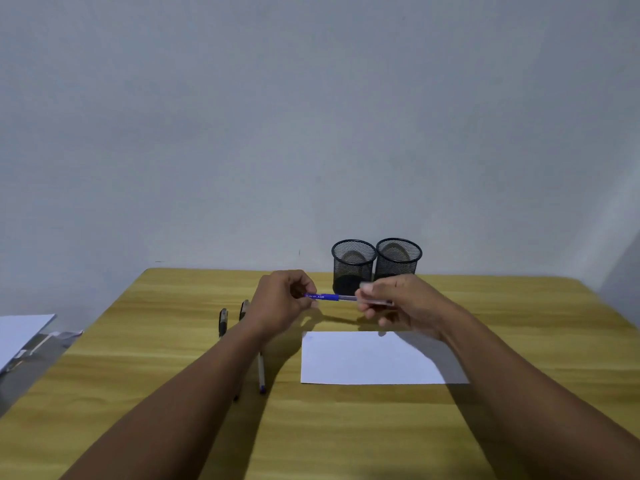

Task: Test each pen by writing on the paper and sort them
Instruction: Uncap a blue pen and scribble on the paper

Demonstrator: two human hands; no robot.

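Both your hands gripped one blue pen (329,297) above the table, left hand (280,301) pinching the cap end, right hand (398,303) the barrel; a jerky pull could have flung it past the paper (367,358).

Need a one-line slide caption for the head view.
Both hands, left and right, hold a blue pen level above the paper, two mesh cups behind.

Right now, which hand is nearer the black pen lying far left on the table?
Left. The left hand is just right of the black pen, holding the blue pen. The right hand is much farther right, above the paper.
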